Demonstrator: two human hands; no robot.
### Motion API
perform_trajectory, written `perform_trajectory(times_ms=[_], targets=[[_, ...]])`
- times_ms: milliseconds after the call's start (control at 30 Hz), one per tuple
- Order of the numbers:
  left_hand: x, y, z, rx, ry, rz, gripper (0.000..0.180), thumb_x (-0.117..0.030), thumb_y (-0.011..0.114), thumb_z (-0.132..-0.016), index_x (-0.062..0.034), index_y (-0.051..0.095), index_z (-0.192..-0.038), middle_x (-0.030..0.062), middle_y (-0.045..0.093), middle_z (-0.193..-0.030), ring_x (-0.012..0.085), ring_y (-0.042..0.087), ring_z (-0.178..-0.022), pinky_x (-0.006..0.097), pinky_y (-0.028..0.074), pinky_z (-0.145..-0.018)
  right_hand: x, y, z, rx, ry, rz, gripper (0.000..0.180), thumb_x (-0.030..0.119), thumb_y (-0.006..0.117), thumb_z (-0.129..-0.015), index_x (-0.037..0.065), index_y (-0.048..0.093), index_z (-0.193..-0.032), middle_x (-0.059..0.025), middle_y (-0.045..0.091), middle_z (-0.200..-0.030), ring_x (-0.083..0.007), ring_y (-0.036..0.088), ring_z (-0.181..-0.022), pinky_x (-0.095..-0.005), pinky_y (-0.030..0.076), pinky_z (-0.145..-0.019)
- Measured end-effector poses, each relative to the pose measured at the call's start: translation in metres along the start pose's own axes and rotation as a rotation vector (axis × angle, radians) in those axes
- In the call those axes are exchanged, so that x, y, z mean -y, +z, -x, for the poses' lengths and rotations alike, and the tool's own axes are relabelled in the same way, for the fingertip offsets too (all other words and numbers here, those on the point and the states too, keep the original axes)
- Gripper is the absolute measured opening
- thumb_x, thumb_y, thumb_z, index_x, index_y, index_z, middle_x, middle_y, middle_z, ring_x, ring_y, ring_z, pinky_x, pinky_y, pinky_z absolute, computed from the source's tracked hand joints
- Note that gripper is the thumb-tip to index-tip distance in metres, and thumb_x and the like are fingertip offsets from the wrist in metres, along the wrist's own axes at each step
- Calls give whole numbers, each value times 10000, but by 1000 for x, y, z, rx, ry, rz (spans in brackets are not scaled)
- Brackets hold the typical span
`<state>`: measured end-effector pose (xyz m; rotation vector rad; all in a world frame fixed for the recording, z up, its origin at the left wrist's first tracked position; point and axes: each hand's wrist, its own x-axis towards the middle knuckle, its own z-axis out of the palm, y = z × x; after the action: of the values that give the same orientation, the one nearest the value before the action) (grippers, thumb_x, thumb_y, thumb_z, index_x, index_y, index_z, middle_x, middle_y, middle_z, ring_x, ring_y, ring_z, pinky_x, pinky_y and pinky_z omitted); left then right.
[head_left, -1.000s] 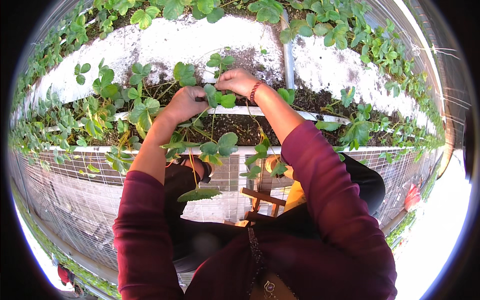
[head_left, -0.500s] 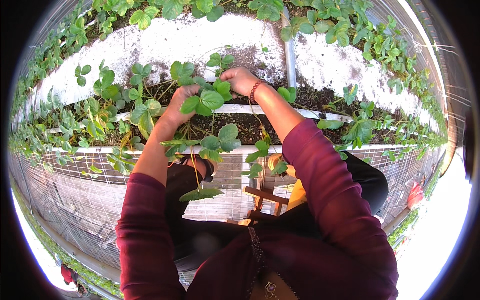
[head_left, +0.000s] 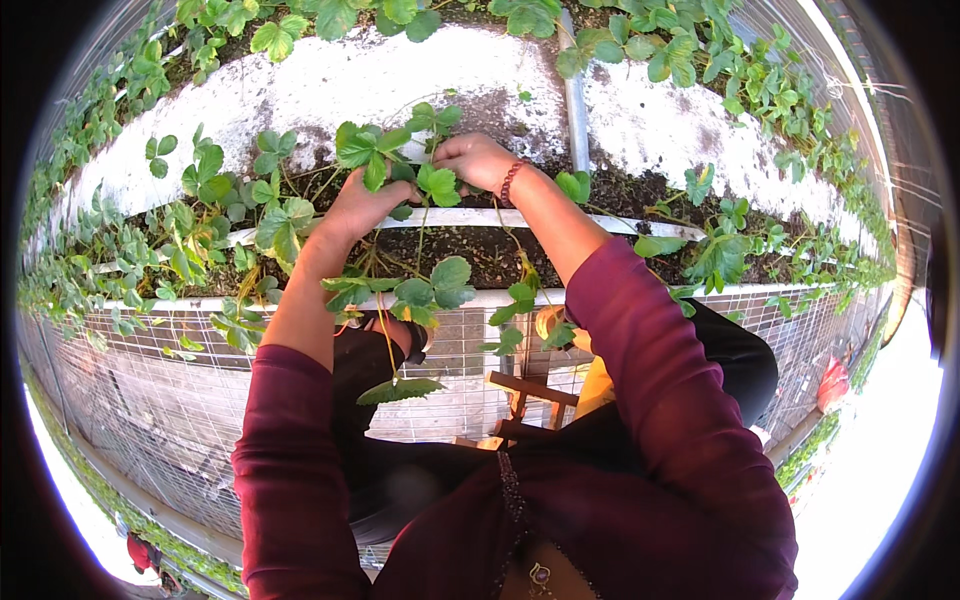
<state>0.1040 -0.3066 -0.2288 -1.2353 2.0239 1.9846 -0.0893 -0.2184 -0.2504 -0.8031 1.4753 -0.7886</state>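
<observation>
Both my hands are in among a strawberry plant (head_left: 373, 150) with toothed green leaves, growing from the dark soil trough. My left hand (head_left: 362, 207) is closed at its stems, thumb pointing right, with leaves covering part of its fingers. Just to the right, my right hand (head_left: 476, 162), with a beaded bracelet at the wrist, has its fingers bent together beside a small leaf (head_left: 438, 184). What those fingertips hold is hidden. Below the hands, more strawberry leaves (head_left: 436, 286) hang over the trough's near edge.
A white strip (head_left: 480, 217) runs along the soil (head_left: 480, 250). Behind lies a soil-stained white sheet (head_left: 400, 85), with a grey pipe (head_left: 577, 115) across it. Wire mesh (head_left: 200, 390) hangs below the near edge. A wooden frame (head_left: 530, 388) stands near my legs.
The larger leaves that hung in front of my left hand now stand farther back, above it. That hand has shifted slightly, its thumb now showing. My right hand stays nearly in place.
</observation>
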Motion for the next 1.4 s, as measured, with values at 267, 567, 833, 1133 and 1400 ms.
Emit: perform_trajectory(times_ms=[267, 567, 833, 1133, 1400], targets=[[-4, -5, -5, -38, -144, -21, 567, -192, 764, -637, -38, 590, -1154, 53, 650, -1026, 164, 593, -908, 303, 468, -827, 4, -4, 9, 31, 52, -25, 156, 180, 677, -847, 25, 699, -848, -1, 635, -746, -85, 575, -622, -261, 504, -515], [-16, -20, -17, 277, -144, -536, 650, -531, 654, -661, -212, 577, -1222, 84, 446, -1388, 258, 357, -1318, 339, 296, -1083, 10, -1, 8, 38, 132, -21, 117, 132, 647, -873, 22, 680, -853, 1, 638, -732, -65, 546, -568, -228, 456, -480], [-18, -26, -5, 351, 69, -154, 333, -220, 712, -767, -72, 621, -1051, 63, 663, -994, 168, 601, -952, 308, 460, -872, -5, -12, 12, 138, 14, -34, 98, 18, 595, -885, -1, 654, -962, -7, 656, -920, -69, 577, -825, -237, 479, -766], [15, -21, -7, 274, 245, 19, 343, -200, 727, -752, -78, 614, -1052, 109, 651, -949, 219, 626, -863, 347, 494, -803, 5, 3, 1, 92, -63, 183, 58, 24, 667, -823, -2, 659, -874, -17, 647, -732, -51, 563, -666, -238, 453, -581], [6, -29, -4, 325, 383, -153, 227, -127, 707, -802, -31, 621, -989, 61, 657, -892, 142, 612, -810, 319, 506, -744, 4, 13, -2, -152, -148, 317, 46, 45, 655, -816, 6, 650, -839, -21, 628, -674, -63, 541, -567, -253, 444, -519]])
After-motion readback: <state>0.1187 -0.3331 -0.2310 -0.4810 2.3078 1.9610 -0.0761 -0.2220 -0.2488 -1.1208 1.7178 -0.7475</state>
